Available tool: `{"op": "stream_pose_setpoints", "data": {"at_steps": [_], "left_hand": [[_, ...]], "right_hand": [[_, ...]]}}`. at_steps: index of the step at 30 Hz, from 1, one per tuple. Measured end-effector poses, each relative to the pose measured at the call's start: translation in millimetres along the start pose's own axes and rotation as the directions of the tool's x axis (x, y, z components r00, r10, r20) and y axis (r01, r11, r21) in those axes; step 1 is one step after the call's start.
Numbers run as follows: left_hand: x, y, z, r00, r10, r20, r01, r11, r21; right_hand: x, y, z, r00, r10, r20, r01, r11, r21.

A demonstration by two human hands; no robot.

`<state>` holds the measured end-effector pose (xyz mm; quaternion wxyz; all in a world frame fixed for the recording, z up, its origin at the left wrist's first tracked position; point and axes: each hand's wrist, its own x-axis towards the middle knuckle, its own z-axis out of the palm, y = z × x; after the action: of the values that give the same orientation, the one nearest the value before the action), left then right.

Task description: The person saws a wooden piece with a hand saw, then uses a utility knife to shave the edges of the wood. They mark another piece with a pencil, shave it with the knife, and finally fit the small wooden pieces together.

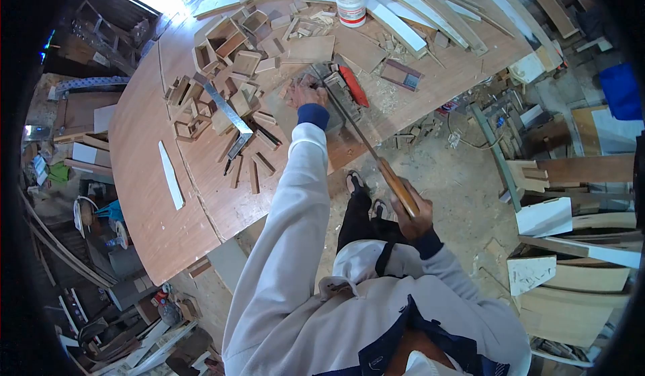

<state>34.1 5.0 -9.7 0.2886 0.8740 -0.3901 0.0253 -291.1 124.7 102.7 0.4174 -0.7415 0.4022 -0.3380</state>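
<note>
My right hand (415, 211) is wrapped round the wooden handle of a handsaw (356, 129). The long thin blade slants up and left, over the table's edge, to just beside my left hand (308, 92). That hand presses down with bent fingers on a flat board (279, 101); what lies under the fingers is too hidden to name. Right of the blade lies a red elongated tool (353, 86). An angled metal square (228, 109) rests among small wooden pieces and box frames (242, 62) to the left.
The wooden worktable (144, 195) carries a white strip (170, 174), a white tub (351, 8) and long curved boards at the back. A small tray-like wooden box (401, 74) sits near the right edge. Planks and offcuts (544, 216) crowd the floor at right.
</note>
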Motion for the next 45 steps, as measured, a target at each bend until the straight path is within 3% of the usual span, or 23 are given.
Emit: {"op": "stream_pose_setpoints", "data": {"at_steps": [2,4,5,7,10,12,16,19,22,24,25,29,31,34,37,38,41,45], "left_hand": [[2,-12,9,0.997,0.065,-0.039,-0.064,0.998,0.014],[7,0,-6,0.959,-0.117,0.260,0.135,0.989,-0.054],[6,-3,0,0.959,-0.117,0.260,0.135,0.989,-0.054],[4,-9,10,0.997,-0.051,0.056,0.055,0.995,-0.086],[4,4,-5,0.970,-0.164,0.179,0.174,0.984,-0.040],[7,2,1,0.979,-0.136,0.154,0.140,0.990,-0.019],[7,-16,21,0.998,-0.018,0.057,0.017,1.000,0.011],[5,-5,6,0.985,-0.096,0.141,0.102,0.994,-0.034],[7,-12,16,0.993,-0.062,0.096,0.064,0.998,-0.016],[6,-10,11,0.991,-0.053,0.125,0.060,0.997,-0.054],[6,-11,10,0.987,-0.047,0.154,0.061,0.994,-0.089],[2,-21,31,0.997,-0.048,0.056,0.051,0.997,-0.053],[4,-28,36,1.000,-0.020,0.011,0.021,0.984,-0.176],[9,-27,25,0.993,0.067,0.100,-0.057,0.994,-0.098],[-6,-5,4,0.999,0.049,0.012,-0.047,0.992,-0.115],[-14,12,-18,0.998,0.052,0.020,-0.053,0.998,0.031],[-8,-6,-9,0.979,0.148,0.139,-0.154,0.987,0.034],[-9,9,-16,0.981,0.099,0.166,-0.097,0.995,-0.022]], "right_hand": [[1,4,5,1.000,-0.010,-0.015,0.011,1.000,0.008],[9,11,13,0.999,-0.021,-0.042,0.021,1.000,0.010],[22,15,22,1.000,0.002,-0.026,-0.002,1.000,0.006],[32,15,27,1.000,0.026,-0.010,-0.026,1.000,0.009],[30,7,18,0.984,0.159,0.079,-0.163,0.986,0.043],[19,1,11,1.000,0.003,0.005,-0.004,0.997,0.075],[5,3,5,0.999,-0.029,-0.016,0.028,0.997,-0.067],[33,9,21,0.999,-0.016,-0.037,0.016,1.000,-0.006],[39,13,27,0.996,0.083,0.033,-0.084,0.995,0.057],[27,14,24,0.996,-0.073,-0.046,0.072,0.997,-0.029],[20,11,21,0.996,-0.077,-0.043,0.076,0.997,-0.028],[5,3,12,0.999,0.036,-0.002,-0.036,0.999,0.014],[23,9,24,0.999,0.020,-0.048,-0.018,0.999,0.040],[39,9,29,0.992,0.128,0.019,-0.130,0.987,0.096],[36,5,30,0.988,0.154,0.017,-0.154,0.979,0.133],[36,6,30,0.988,0.154,0.019,-0.156,0.979,0.134],[34,8,32,0.996,0.090,-0.002,-0.089,0.991,0.102],[31,11,31,0.995,0.104,0.004,-0.104,0.992,0.065]]}}
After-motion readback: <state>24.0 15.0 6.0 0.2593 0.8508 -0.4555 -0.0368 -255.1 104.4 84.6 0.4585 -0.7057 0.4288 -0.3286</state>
